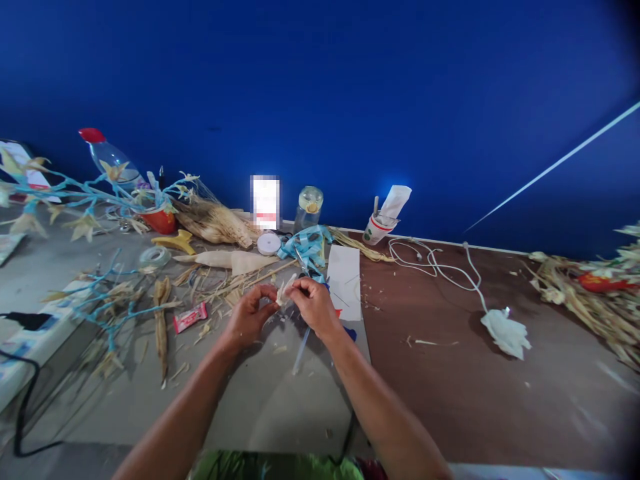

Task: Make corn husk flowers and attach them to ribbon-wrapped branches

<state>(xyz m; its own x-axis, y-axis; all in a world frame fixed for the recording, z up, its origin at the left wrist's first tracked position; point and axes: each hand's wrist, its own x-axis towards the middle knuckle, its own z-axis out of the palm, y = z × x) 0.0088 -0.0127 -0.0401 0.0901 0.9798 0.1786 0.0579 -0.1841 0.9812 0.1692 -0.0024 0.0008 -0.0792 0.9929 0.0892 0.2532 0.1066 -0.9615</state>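
Observation:
My left hand (250,315) and my right hand (315,305) meet over the middle of the table, both pinching a small pale piece of dried corn husk (286,291) between their fingertips. The husk piece stands up between the thumbs. Under the hands lie husk scraps and a thin pale stick (301,350). A white sheet of paper (345,280) lies just behind my right hand, and blue ribbon (307,245) is bunched beyond it.
Dried husk bundles (215,223), blue-wrapped branches with husk flowers (100,303), a red cup (159,220), a tape roll (269,243), a glass jar (309,207), a paper cup (377,228), a white cable (435,267), a husk flower (505,332) and a pink wrapper (190,317) crowd the table.

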